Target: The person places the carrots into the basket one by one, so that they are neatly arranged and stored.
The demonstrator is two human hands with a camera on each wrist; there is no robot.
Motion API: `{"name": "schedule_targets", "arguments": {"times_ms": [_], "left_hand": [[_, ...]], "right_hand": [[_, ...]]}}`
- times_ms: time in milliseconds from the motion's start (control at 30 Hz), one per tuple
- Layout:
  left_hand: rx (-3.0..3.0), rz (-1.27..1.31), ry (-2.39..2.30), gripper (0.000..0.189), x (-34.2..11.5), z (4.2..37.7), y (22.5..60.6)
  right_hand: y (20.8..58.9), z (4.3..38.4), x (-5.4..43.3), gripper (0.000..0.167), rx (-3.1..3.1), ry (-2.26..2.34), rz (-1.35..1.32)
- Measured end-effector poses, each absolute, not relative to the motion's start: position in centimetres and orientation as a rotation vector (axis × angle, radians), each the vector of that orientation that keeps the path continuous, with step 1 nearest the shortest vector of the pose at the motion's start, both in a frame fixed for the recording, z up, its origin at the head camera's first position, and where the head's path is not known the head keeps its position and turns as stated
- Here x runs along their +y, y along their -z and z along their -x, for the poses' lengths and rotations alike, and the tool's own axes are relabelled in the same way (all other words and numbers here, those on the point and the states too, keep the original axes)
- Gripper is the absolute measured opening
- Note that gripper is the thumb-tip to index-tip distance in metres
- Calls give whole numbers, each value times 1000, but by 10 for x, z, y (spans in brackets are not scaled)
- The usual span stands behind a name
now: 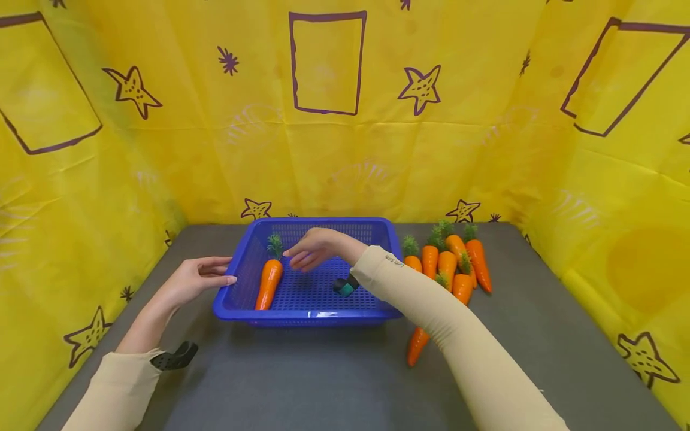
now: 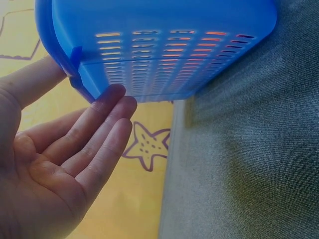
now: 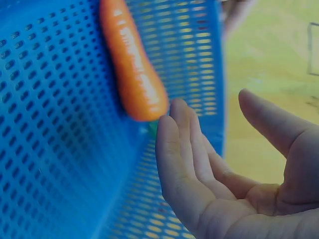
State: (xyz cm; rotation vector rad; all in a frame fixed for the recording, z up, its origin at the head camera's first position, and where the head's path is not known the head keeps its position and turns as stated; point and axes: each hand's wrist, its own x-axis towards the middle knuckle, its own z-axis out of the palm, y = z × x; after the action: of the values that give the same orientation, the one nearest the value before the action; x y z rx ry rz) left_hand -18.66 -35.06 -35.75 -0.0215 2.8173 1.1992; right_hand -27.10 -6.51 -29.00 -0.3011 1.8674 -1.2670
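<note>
A blue plastic basket [image 1: 307, 315] with slotted walls stands on the grey table. One orange carrot [image 1: 269, 281] with a green top lies along its left side, inside. At the left rim, my left hand [image 1: 191, 278] holds the basket, thumb over the edge; the left wrist view shows the fingers [image 2: 107, 119] against the outer wall. Over the basket's inside, my right hand [image 1: 318, 246] hovers just right of the carrot's leafy top. In the right wrist view its fingers [image 3: 169, 154] are loosely bent near the carrot [image 3: 134, 69], with nothing in the palm.
Several more carrots [image 1: 477, 263] lie in a pile right of the basket, partly hidden by my right sleeve [image 1: 431, 305]. One carrot tip [image 1: 416, 350] points toward the front. Yellow cloth walls [image 1: 329, 167] with star drawings enclose the table [image 1: 302, 383] on three sides.
</note>
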Motion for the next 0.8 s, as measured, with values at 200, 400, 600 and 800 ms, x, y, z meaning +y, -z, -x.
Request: {"name": "schedule_targets", "arguments": {"times_ms": [200, 400, 600, 800], "left_hand": [[2823, 27, -1200, 77, -350, 185, 356], [2816, 21, -1205, 77, -350, 185, 356], [2817, 14, -1209, 75, -348, 185, 357], [2825, 2, -1198, 75, -347, 185, 356]], "right_hand": [[298, 303, -49, 45, 1892, 1259, 417], [280, 302, -8, 49, 1901, 1314, 531], [266, 305, 38, 49, 1948, 1365, 495], [264, 312, 83, 51, 1966, 1465, 408]]}}
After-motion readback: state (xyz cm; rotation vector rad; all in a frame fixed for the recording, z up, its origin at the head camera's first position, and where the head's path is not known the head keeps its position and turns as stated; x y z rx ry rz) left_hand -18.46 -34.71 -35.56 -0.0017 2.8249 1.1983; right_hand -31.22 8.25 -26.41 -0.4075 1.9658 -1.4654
